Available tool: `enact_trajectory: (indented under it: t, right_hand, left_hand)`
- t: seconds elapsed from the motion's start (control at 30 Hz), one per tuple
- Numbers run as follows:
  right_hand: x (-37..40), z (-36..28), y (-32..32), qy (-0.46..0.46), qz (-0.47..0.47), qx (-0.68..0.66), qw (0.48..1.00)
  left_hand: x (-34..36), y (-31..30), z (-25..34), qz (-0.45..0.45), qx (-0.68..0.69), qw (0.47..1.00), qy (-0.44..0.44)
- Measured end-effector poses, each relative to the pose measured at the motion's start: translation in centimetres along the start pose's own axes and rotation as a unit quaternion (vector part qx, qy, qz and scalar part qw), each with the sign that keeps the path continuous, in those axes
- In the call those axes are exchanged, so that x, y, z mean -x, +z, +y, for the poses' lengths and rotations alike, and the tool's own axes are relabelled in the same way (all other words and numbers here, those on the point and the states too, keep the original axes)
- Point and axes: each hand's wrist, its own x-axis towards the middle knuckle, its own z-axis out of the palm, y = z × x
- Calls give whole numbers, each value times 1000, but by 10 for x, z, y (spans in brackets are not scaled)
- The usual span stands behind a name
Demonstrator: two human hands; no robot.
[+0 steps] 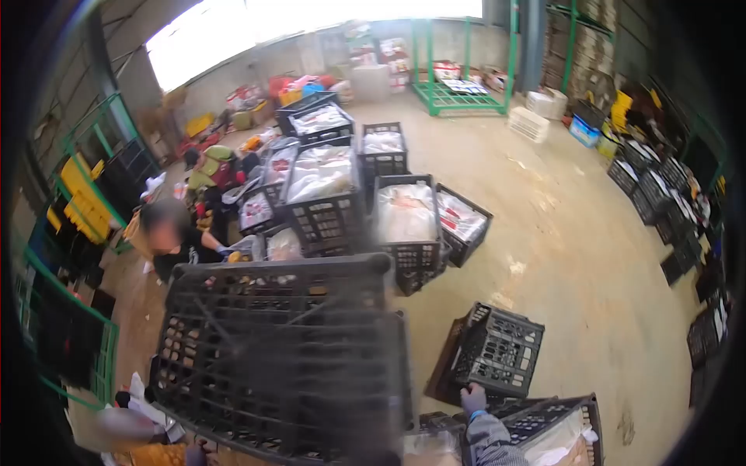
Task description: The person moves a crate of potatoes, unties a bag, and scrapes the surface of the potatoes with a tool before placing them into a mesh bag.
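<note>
A large black slatted crate, partly blurred, is tilted up across the lower left. At its bottom edge my left hand is closed on the rim, only partly showing. My right hand, gloved and with a checked sleeve, has its fingers wrapped over the near edge of a smaller black crate. This smaller crate lies tilted on the floor. Just below my right hand is another black crate with clear plastic inside.
Ahead are black crates filled with plastic-wrapped goods. One person in black bends at the left; another is behind. At the lower left a further person is blurred. Crates line the right; a green rack stands behind.
</note>
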Motion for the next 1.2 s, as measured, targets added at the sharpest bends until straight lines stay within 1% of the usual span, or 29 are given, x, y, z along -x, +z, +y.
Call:
enact_trajectory:
  t: [0.03, 0.07, 0.1, 0.13, 0.17, 0.2, 0.23, 0.27, 0.33, 0.4, 0.47, 0.53, 0.57, 0.6, 0.67, 0.7, 0.77, 0.83, 0.87, 0.9, 0.93, 0.97, 1.03, 1.07, 1.1, 1.13, 1.17, 1.2]
  right_hand:
    - [13, 6, 38, -68, 10, -11, 998]
    - [32, 14, 70, -61, -44, -40, 996]
    - [-38, -40, 69, -113, -59, -47, 991]
    - [-15, -24, 59, -68, -131, -68, 987]
    - [13, -24, 35, -19, -198, -81, 977]
    - [40, -25, 33, -3, -228, -65, 971]
    - [68, -37, 47, -5, -250, -54, 967]
    - [74, -57, 53, -21, -258, -39, 965]
    - [97, -94, 80, -60, -280, -19, 958]
    - [118, -140, 112, -105, -308, -6, 945]
    - [148, -185, 144, -149, -337, -1, 930]
    - [184, -232, 174, -186, -360, 1, 914]
    - [204, -253, 192, -200, -372, 0, 906]
    - [227, -276, 209, -210, -382, 0, 900]
    - [262, -304, 234, -220, -400, 1, 890]
    - [277, -314, 243, -219, -408, 4, 886]
    - [300, -322, 257, -207, -415, 11, 886]
    - [313, -307, 260, -181, -411, 22, 893]
    - [317, -294, 253, -162, -406, 29, 899]
    - [319, -273, 241, -136, -397, 34, 907]
    - [319, -249, 221, -106, -388, 30, 915]
    - [324, -211, 209, -73, -371, 26, 925]
    - [336, -128, 178, 0, -347, -20, 937]
    - [346, -77, 175, 28, -334, -53, 941]
    - [389, -149, 145, -56, -349, 86, 932]
    - [396, -130, 163, -99, -342, 133, 925]
    - [421, -146, 161, -38, -340, 161, 926]
    - [425, -101, 186, -33, -370, 78, 925]
  left_hand:
    - [18, -25, -5, 27, 6, 1000, -1]
    - [20, -31, 2, 44, -7, 999, -1]
    - [-19, 16, -5, 45, 50, 998, 12]
    - [-23, 74, -37, -6, 79, 996, 40]
    - [-3, 35, -36, -24, 63, 995, 74]
    - [41, 15, -22, -5, 26, 1000, 17]
    - [73, -21, 4, 23, -18, 999, -24]
    - [42, -31, -46, -6, -92, 990, 109]
    - [-22, -23, -119, -11, -195, 952, 237]
    - [-48, -25, -150, 22, -171, 940, 294]
    - [-49, -27, -156, 52, -62, 947, 310]
    - [-30, -40, -122, 38, 75, 982, 169]
    - [-37, -52, -123, 11, 157, 984, 79]
    - [-48, -64, -132, -21, 235, 972, -9]
    - [-64, -83, -154, -80, 222, 971, 29]
    - [-83, -86, -179, -112, 214, 969, 50]
    - [-122, -80, -233, -67, 79, 977, 188]
    - [-136, -74, -273, -66, 46, 966, 248]
    - [-134, -79, -277, -104, 135, 970, 172]
    - [-130, -87, -275, -157, 318, 935, -2]
    - [-127, -93, -280, -177, 397, 897, -76]
    - [-122, -102, -284, -194, 424, 878, -106]
    - [-119, -126, -298, -261, 437, 853, -114]
    - [-132, -130, -308, -266, 293, 917, -47]
    - [-143, -137, -317, -240, 328, 904, -132]
    - [-160, -148, -323, -304, 306, 894, -122]
    - [-170, -153, -329, -269, 287, 901, -181]
    - [-168, -161, -335, -219, 272, 907, -237]
